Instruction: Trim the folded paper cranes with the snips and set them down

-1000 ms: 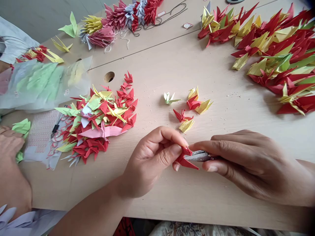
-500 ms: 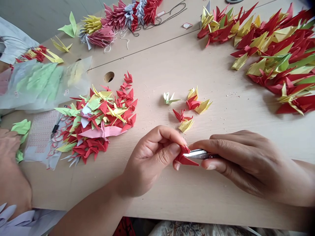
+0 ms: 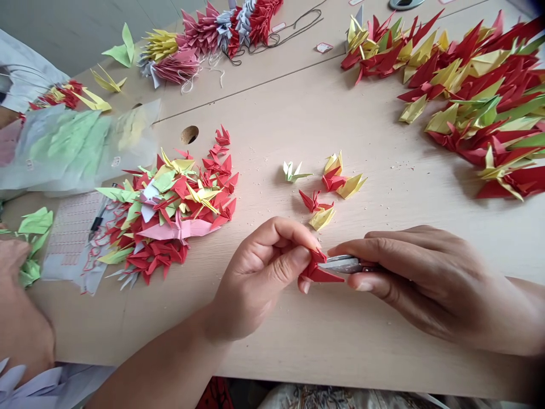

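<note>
Between the thumb and fingers of my left hand (image 3: 270, 270) is a red paper crane (image 3: 323, 275), its pointed tips facing right. My right hand (image 3: 430, 284) is wrapped round small metal scissors (image 3: 343, 263), and their pointed end reaches in among the crane's red folds. The handles are mostly hidden in my palm. Just beyond my hands lie a few small folded cranes: a pale green one (image 3: 293, 171), a red one (image 3: 314, 201) and a yellow one (image 3: 322, 218), with more red and yellow beside them.
A mixed heap of cranes (image 3: 170, 210) lies to the left, near clear plastic bags (image 3: 68, 142) and a printed sheet (image 3: 70, 227). Another large pile (image 3: 472, 85) covers the far right. Strung cranes (image 3: 204, 34) lie at the back. Another person's hand (image 3: 21, 307) is at left.
The scissors and red crane have shifted very slightly, and the blades' angle looks a little different. At left, the other person's hand has moved slightly near the green paper.
</note>
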